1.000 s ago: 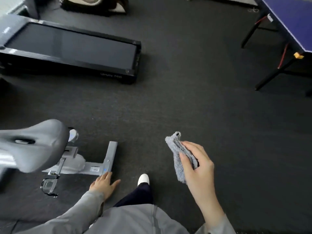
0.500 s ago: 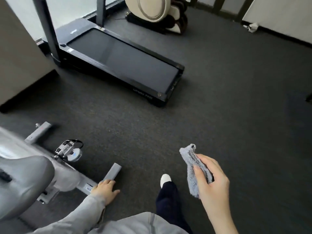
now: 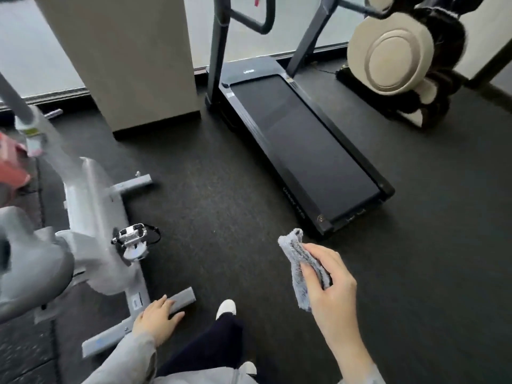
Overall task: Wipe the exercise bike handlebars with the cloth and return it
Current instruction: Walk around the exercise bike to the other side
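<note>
Grey, fluffy cloth [image 3: 300, 268] hangs pinched in my right hand [image 3: 331, 286] – fingers curled round it, above the floor; my left hand [image 3: 156, 318] hangs loose beside the exercise bike [image 3: 91, 217].

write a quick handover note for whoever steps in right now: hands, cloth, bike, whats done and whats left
Right hand: grips the grey cloth, held up in the air.
Left hand: open, fingers relaxed, holding nothing. It is seen over the rear floor bar of the exercise bike; contact cannot be told.
The handlebars are out of view, up past the left edge.
Done: cloth is in hand. Whether the handlebars were wiped does not show.
Left: wipe them if not done, then put the cloth back.
</note>
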A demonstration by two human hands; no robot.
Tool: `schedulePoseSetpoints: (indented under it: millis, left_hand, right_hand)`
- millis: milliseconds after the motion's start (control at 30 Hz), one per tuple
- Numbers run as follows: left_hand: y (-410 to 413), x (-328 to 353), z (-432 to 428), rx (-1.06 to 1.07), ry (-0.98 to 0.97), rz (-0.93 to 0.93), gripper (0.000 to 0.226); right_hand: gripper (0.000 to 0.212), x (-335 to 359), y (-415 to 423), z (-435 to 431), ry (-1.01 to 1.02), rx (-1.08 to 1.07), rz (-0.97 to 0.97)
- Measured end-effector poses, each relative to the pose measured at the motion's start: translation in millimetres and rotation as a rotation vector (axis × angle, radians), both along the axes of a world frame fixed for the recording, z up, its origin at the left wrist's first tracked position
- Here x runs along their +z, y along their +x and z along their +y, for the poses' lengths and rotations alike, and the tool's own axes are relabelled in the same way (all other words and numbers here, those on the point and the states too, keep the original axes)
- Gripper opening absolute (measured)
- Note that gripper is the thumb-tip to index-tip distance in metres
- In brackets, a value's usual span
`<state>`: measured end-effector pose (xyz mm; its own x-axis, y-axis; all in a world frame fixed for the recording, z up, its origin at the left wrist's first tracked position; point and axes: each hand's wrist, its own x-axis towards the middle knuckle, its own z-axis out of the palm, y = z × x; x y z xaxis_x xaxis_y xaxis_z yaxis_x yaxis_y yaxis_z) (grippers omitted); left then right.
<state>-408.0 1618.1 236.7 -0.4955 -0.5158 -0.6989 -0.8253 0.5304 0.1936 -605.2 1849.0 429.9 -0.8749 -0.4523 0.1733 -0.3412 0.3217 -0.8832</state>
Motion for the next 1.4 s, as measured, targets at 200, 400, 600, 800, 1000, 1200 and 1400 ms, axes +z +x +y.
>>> schedulePoseSetpoints:
  millis: [200,400,600,800,1000,1200,1400]
  left_hand:
    - [-54.5,-17.9,-42.2,0.139,0.08,-0.04,0.058]
    - [-128.4,-15.1,-111.8,0.239,0.035,0.018,0.06]
    - [-175.2,-3.7,-165.2,0.368,0.002,0.071,0.06]
    - [-199.8,-7.2,-219.5,0.546,0.0,0.028,0.061]
    - [-228.2,0.6,-279.4,0.769,-0.04,0.056,0.062]
    - [-235.6,11.9,-327.9,0.91,-0.098,0.095,0.061]
    - [-224.0,9.8,-388.6,0.977,-0.132,0.058,0.061]
  right_hand:
    - [0.048,-9.1,-75.6,-78.6,-0.004,0.129,-0.04]
    - [0.041,-8.2,-145.8,-158.5,-0.015,0.193,-0.077]
    - [0.033,-0.6,-206.4,-242.5,-0.019,0.324,-0.094]
    - [0.034,-2.9,-276.3,-352.0,-0.042,0.478,-0.083]
    - [0.039,4.5,-323.3,-465.0,-0.079,0.709,-0.096]
    - [0.041,6.7,-329.2,-566.4,-0.091,0.905,-0.105]
    - [0.042,-5.3,-304.2,-660.3,-0.083,1.019,-0.064]
